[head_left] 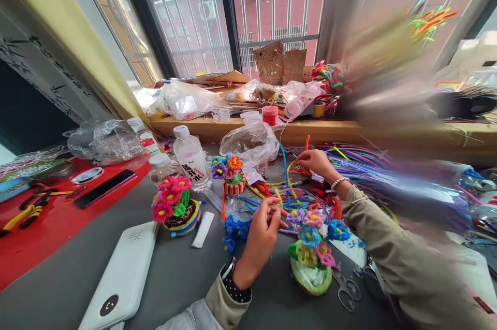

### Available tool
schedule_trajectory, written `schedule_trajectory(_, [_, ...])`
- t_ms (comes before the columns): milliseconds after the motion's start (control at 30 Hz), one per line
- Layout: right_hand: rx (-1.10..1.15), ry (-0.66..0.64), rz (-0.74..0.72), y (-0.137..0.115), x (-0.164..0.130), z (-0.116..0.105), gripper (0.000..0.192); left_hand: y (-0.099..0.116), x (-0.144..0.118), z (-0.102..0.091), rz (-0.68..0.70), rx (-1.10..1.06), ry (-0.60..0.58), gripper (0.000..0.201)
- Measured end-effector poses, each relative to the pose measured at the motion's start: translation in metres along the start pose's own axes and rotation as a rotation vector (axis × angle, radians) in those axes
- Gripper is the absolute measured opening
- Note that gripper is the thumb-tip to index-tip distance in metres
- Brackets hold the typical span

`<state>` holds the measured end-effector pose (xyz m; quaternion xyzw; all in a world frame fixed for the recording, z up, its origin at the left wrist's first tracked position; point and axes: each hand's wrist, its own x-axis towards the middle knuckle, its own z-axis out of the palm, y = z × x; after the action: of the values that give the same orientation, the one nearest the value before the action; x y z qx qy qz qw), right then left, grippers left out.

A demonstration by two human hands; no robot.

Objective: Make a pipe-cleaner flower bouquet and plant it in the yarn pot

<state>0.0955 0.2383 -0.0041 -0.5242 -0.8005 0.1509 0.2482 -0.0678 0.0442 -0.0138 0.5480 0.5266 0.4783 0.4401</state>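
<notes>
Daylight pouring through barred windows [272,9], red brick building [310,3] outside, yellow curtain [70,34] at left, cluttered wooden sill [349,130], grey table [174,268] below

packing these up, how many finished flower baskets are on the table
3: one with pink flowers beside the white power bank, a small one by the water bottle, one near the scissors. Clutter may hide more.

— Where's the power bank [123,275]?
— Near edge, left of the left hand [259,239].
— And the scissors [347,288]?
— Right of the flower basket [310,262]; two water bottles [191,158] stand behind the flower pot [176,207].
</notes>
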Motion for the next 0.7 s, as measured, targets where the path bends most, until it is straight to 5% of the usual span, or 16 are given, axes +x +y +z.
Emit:
schedule_trajectory(200, [0.199,0.314,-0.014,0.004,-0.016,0.001,0.027,-0.003,0.001,0.001,0.007,-0.023,0.011,0.025])
schedule_trajectory(400, [0.477,0.516,0.064,0.002,-0.013,-0.007,0.017,-0.005,0.002,0.0,0.003,-0.012,0.015,0.028])
schedule_trajectory(700, [0.932,0.615,0.263,0.013,0.002,-0.027,0.014,-0.005,0.003,0.0,0.011,-0.017,0.028,0.029])
